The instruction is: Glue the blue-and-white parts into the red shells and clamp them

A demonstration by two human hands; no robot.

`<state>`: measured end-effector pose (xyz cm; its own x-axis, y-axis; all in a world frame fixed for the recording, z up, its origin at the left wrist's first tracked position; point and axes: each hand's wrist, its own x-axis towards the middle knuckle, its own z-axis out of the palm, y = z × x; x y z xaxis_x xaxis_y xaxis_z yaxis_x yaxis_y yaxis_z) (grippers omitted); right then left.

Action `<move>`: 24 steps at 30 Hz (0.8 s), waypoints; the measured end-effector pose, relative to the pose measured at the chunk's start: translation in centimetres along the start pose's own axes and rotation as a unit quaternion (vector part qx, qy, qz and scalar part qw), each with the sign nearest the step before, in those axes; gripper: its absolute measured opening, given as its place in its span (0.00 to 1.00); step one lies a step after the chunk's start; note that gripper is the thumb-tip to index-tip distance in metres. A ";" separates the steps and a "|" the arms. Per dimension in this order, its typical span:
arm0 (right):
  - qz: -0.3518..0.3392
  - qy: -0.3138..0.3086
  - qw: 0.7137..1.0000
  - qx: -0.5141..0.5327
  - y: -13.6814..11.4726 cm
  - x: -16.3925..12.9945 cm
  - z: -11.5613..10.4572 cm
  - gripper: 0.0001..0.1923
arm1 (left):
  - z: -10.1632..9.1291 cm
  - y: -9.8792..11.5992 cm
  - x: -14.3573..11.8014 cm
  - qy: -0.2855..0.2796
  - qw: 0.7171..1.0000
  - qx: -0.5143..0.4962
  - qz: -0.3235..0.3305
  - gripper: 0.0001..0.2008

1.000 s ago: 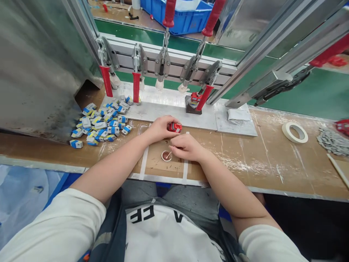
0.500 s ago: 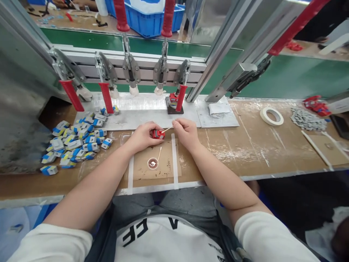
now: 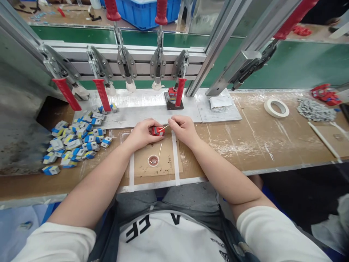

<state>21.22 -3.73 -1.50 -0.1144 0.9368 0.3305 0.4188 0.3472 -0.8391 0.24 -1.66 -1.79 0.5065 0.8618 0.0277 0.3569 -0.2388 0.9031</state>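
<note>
Two hands meet at the middle of the bench. The left hand curls its fingers around a small red toy car and holds it just above the cardboard mat. The right hand pinches a thin stick. The stick points left, and its tip touches the car's right end. Another stick leans in a little round dish right below the car. A heap of blue and white pieces sits far off to the left.
</note>
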 end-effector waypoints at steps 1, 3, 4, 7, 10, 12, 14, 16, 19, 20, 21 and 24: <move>-0.001 0.002 1.000 -0.006 0.0 0.0 -0.1 0.24 | 0.0 0.0 0.0 0.001 1.000 -0.001 0.001 0.16; -0.009 0.010 1.000 -0.023 0.1 0.1 -0.3 0.22 | 0.0 -0.1 0.0 0.003 1.000 -0.006 0.003 0.16; -0.017 0.014 0.999 -0.035 0.2 0.1 -0.4 0.22 | 0.1 -0.1 0.1 0.004 1.000 -0.008 0.004 0.17; -0.049 0.032 0.995 -0.082 0.2 0.2 -0.6 0.22 | 0.1 -0.1 0.1 0.002 1.000 -0.011 -0.002 0.18; -0.069 0.045 0.989 -0.123 0.0 0.2 -0.6 0.22 | 0.1 0.0 0.0 0.001 1.000 -0.001 -0.005 0.17; -0.080 0.042 0.988 -0.128 -0.3 0.1 -0.5 0.22 | 0.1 0.1 0.0 0.001 1.000 0.008 0.000 0.17; -0.092 0.028 0.988 -0.119 -0.6 0.0 -0.2 0.22 | 0.0 0.2 0.0 0.003 1.000 0.022 0.005 0.16; -0.096 0.014 0.989 -0.112 -1.0 -0.1 0.0 0.21 | 0.0 0.1 0.0 0.004 0.999 0.039 0.008 0.16; -0.098 -0.008 0.990 -0.104 -1.2 -0.2 0.0 0.21 | 0.0 -0.1 0.0 0.003 0.999 0.047 0.008 0.16; -0.100 -0.011 0.990 -0.100 -1.3 -0.3 -0.2 0.21 | 0.0 -0.2 0.1 0.003 0.999 0.044 0.008 0.16; -0.101 -0.009 0.990 -0.094 -1.4 -0.4 -0.3 0.22 | 0.0 -0.3 0.1 0.004 0.999 0.040 0.008 0.16; -0.128 -0.028 0.990 -0.051 -2.0 -1.0 -0.6 0.22 | 0.2 -0.6 0.3 0.009 1.000 0.025 0.017 0.16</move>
<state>21.08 -5.36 0.12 -0.2766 0.8208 0.4998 0.4577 0.5698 -0.6825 0.30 -1.36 -2.37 0.5058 0.8601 0.0661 0.3779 -0.2898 0.8793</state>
